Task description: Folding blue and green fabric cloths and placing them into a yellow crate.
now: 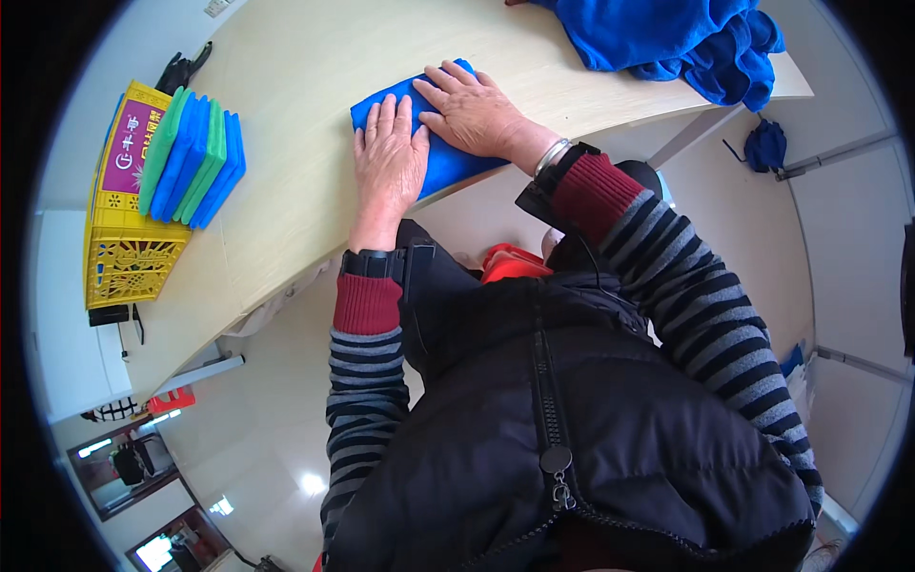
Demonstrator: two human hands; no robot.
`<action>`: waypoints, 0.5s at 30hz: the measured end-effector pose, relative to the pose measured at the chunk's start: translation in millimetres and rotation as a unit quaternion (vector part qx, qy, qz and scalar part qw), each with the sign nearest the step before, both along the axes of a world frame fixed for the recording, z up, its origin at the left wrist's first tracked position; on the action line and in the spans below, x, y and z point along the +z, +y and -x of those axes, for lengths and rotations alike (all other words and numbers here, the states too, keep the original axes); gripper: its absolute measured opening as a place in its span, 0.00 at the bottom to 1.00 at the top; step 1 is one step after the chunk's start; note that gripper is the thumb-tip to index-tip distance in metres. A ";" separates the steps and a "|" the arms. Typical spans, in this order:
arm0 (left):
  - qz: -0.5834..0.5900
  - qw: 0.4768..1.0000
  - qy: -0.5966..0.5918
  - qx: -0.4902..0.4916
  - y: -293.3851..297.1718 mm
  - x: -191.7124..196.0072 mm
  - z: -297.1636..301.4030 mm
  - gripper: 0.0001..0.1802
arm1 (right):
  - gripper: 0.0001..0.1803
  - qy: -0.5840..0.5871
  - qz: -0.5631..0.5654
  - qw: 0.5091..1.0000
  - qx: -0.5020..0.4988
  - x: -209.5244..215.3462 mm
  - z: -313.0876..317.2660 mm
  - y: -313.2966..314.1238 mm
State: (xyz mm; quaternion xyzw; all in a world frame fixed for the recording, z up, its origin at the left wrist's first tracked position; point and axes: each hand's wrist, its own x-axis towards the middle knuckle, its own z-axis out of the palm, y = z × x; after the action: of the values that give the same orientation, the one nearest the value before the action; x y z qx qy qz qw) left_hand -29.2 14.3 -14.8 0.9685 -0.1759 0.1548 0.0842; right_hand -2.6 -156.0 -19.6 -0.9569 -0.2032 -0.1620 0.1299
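Lg. pale wood-look table [286, 191], seen from above. At its far R end, a loose heap of blue fabric [658, 38], rumpled, part over the edge. At the L end, a yellow openwork plastic crate [138, 253]; just beside it, folded cloths [205, 157], green & blue, bundled together; can't tell if they touch the crate.

Near the table's front edge, approx. centre: one blue cloth [448, 172], folded to a flat pad. L hand [391, 162] and R hand [475, 112] both lie palm-down on it, fingers extended; neither is closed round anything.

Progress (my judgement): bundle looks done, this pad nearly so; the heap looks unfolded, i.e. prob. left to do.

Smallest: purple label [133, 148] on the crate w/ pale printed characters, partly hidden by the bundle; wording not given here.
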 end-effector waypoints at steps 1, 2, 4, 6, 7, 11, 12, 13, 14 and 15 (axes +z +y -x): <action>0.001 1.000 -0.003 0.000 0.2 -1.7 -1.1 0.30 | 0.30 0.007 0.007 1.000 -0.004 1.1 0.0 0.9; 0.003 1.000 -0.006 0.000 0.2 -2.4 -1.1 0.30 | 0.30 0.008 0.006 1.000 -0.005 1.5 -1.4 1.6; 0.004 1.000 -0.006 -0.003 0.1 -1.9 2.3 0.31 | 0.30 0.002 0.006 1.000 0.010 2.6 -5.8 -0.6; 0.010 1.000 -0.005 -0.004 3.0 3.8 7.0 0.30 | 0.30 0.003 0.005 1.000 0.015 5.5 -2.4 -4.7; 0.013 1.000 -0.005 -0.003 3.9 6.7 10.1 0.30 | 0.30 0.012 0.034 0.999 0.010 12.2 -2.3 -7.6; 0.011 0.993 -0.058 -0.102 5.6 17.3 50.8 0.30 | 0.30 0.000 0.083 0.997 0.001 25.6 6.2 -6.5; 0.011 0.993 -0.053 -0.105 5.4 15.0 58.8 0.30 | 0.31 -0.037 0.077 0.996 0.006 26.1 11.5 1.0; 0.000 0.993 -0.057 -0.103 4.8 11.9 66.1 0.31 | 0.31 -0.074 0.071 0.995 0.011 26.3 18.2 5.3; -0.011 0.993 -0.063 -0.101 5.2 10.4 71.1 0.32 | 0.31 -0.072 0.069 0.995 0.009 23.0 23.8 8.5; -0.023 0.992 -0.070 -0.098 5.5 9.5 74.5 0.33 | 0.30 -0.058 0.062 0.996 0.007 19.1 31.6 12.6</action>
State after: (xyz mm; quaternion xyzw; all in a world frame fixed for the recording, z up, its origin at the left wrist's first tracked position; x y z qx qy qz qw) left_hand -103.8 19.7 -5.3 0.9351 -0.2791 0.2091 0.0637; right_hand -34.1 -143.4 -0.5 -0.9506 -0.2266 -0.2036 0.0592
